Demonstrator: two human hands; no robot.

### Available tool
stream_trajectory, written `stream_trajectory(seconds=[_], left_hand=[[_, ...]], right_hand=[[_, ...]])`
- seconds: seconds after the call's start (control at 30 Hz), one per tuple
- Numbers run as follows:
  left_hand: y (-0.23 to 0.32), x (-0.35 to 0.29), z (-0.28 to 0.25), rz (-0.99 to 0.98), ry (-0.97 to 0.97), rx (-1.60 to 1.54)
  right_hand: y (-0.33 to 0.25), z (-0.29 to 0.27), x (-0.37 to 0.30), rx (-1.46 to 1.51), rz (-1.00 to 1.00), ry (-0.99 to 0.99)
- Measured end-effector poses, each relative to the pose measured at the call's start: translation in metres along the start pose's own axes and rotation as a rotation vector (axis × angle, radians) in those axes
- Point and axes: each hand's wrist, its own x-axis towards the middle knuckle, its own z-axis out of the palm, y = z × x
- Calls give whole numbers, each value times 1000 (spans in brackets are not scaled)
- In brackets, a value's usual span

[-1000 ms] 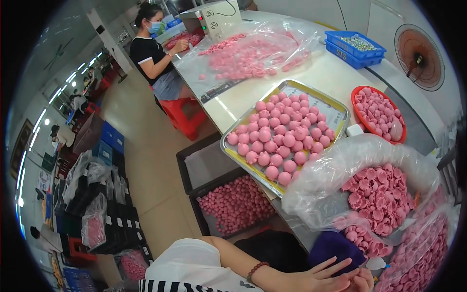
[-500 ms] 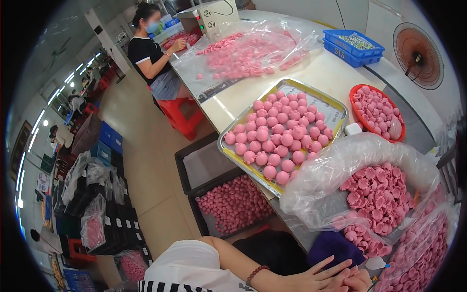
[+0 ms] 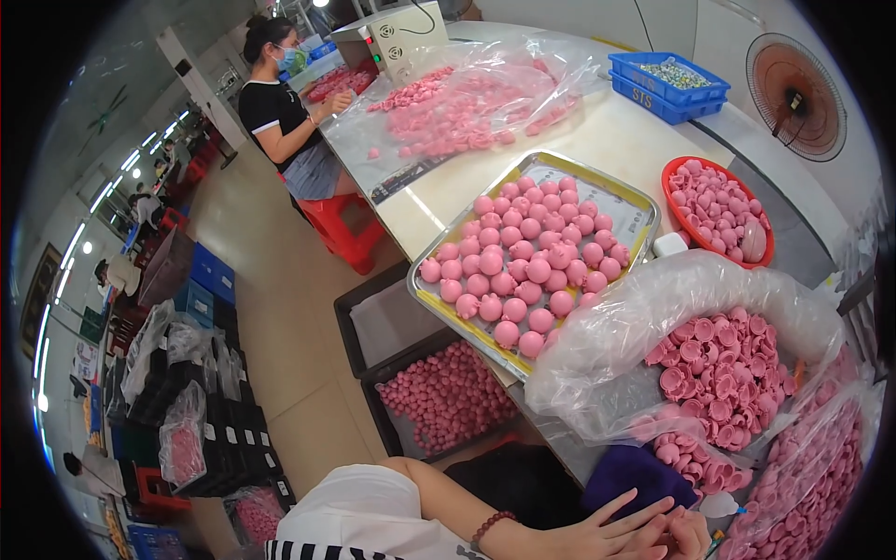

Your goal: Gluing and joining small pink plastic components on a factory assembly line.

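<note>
My left hand and my right hand meet at the lower right edge, beside the bench. The left fingers reach across toward the right hand, the upper ones held fairly straight and apart. The right fingers are curled in against them. Whatever lies between the hands is hidden by the fingers. Just beyond them sit a dark purple cloth and a small clear-white bottle with a blue tip. Past these, an opened clear plastic bag holds pink half-round shells.
A metal tray carries pink balls. A red basin with pink parts, stacked blue trays and a fan stand beyond. Another bag of pink shells is at right. Black crates are on the floor. A co-worker sits far left.
My view has shifted slightly, so the bench items appear a little farther left. My hands stay together in nearly the same pose. The co-worker's head and hands have moved a little.
</note>
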Motion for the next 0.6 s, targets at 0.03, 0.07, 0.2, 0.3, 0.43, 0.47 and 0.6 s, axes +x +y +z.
stream_trajectory(seconds=[0.03, 0.07, 0.2, 0.3, 0.43, 0.47, 0.6], left_hand=[[0, 0, 0, 1, 3, -2], [1, 0, 0, 0, 3, -2], [3, 1, -2, -11, 0, 5], [3, 1, -2, -24, -6, 2], [3, 0, -1, -37, -1, 22], [3, 0, -1, -36, -1, 22], [2, 0, 0, 4, 18, 14]], right_hand=[[-1, 0, 1, 12, 21, 4], [-1, -2, 1, 12, 22, 3], [3, -6, 1, -40, -8, -45], [1, -6, 1, -75, -17, -48], [1, -10, -3, -53, 72, -65], [1, -10, -3, -53, 71, -64], [0, -3, -4, -4, 40, -11]])
